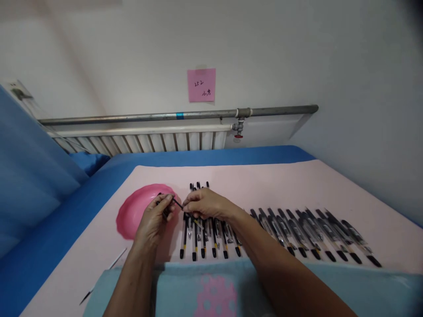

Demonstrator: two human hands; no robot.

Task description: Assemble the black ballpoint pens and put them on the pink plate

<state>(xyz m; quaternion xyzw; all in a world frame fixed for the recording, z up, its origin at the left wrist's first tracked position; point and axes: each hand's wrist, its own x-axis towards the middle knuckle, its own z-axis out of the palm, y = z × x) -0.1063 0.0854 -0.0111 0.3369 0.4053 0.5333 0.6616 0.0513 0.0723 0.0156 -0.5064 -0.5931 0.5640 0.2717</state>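
Observation:
A thin dark pen refill [177, 203] slants between my two hands, with a yellowish stretch and a clear end showing below the right fingers. My left hand [157, 212] pinches its upper end, in front of the pink bowl's rim. Closed on the same refill from the right is my right hand [207, 204], above a group of pens. These black-capped pen parts [203, 251] lie side by side on the pink table cover, partly hidden under my right hand and forearm. Some dark thing shows behind my left fingers, too small to make out.
The scalloped pink bowl [130, 215] stands at the left. To the right lies a long row of clear-barrelled pens [307, 233]. One thin white stick with a dark tip [115, 259] rests near the front left. A radiator [142, 141] and metal pipe [148, 117] run behind.

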